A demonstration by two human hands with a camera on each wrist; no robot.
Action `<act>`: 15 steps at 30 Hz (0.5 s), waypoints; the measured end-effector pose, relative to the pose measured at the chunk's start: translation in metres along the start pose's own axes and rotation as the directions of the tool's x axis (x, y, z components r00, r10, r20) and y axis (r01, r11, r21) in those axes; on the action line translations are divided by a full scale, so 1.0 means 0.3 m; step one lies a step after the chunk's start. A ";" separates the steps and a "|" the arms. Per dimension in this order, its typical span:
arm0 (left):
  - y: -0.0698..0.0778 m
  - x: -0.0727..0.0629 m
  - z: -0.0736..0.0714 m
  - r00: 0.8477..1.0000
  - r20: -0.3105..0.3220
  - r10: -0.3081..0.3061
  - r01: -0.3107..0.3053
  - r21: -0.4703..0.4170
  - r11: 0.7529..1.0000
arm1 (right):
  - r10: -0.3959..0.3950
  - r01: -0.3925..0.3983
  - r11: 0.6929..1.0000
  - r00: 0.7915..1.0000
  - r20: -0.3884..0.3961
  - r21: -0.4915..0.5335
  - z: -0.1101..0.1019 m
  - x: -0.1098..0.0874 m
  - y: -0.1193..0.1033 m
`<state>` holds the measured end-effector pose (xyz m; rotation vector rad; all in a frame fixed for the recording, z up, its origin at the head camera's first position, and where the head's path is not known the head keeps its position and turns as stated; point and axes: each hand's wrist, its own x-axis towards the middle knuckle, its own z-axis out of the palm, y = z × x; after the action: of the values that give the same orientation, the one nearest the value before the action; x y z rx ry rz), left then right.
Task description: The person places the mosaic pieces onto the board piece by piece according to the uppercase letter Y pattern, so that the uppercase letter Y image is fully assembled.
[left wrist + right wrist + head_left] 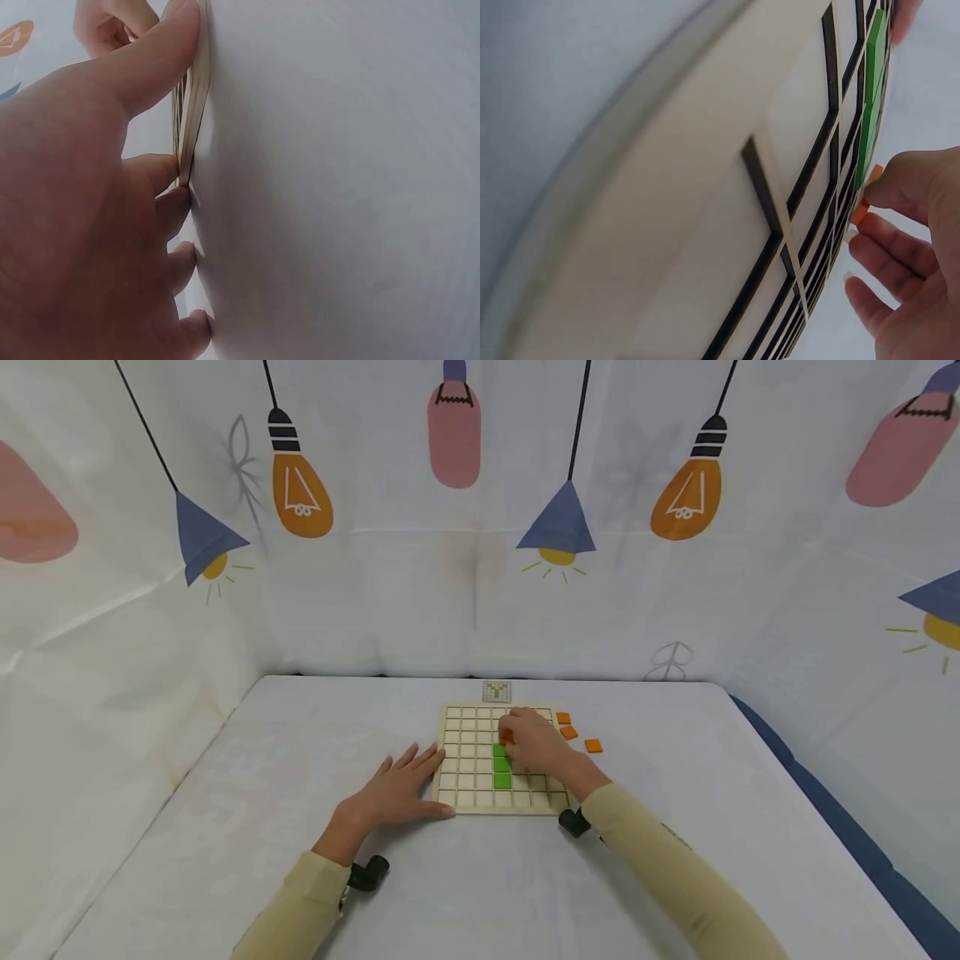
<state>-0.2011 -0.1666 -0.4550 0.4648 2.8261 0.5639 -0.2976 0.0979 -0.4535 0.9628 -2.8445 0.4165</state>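
Observation:
A pale wooden grid board (467, 781) lies flat on the white table. In one column of it stand three green square tiles (502, 766), seen edge-on as a green strip (870, 97) in the right wrist view. Over the board, my right hand (536, 743) pinches an orange tile (859, 214) between thumb and fingers, just past the far end of the green column. My left hand (393, 792) rests with spread fingers at the board's left edge, its thumb (161, 56) on the near edge by the corner.
Three loose orange tiles (593, 746) lie on the table right of the board. Beyond the board's far edge is a small card (497, 692) with a grid pattern. A printed white cloth (390, 593) hangs behind the table.

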 end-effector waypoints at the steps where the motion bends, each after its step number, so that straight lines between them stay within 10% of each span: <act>1: 0.000 0.000 0.000 1.000 0.002 -0.002 0.002 0.003 1.000 | 0.000 0.000 1.000 1.000 -0.001 -0.001 0.001 0.002 -0.001; 15: -0.008 0.009 0.004 1.000 0.003 0.002 -0.002 -0.001 1.000 | -0.054 0.054 0.999 0.998 -0.017 0.004 0.006 0.054 -0.043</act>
<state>-0.2038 -0.1674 -0.4576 0.4676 2.8230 0.5647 -0.3026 0.0782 -0.4492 1.0294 -2.7964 0.4243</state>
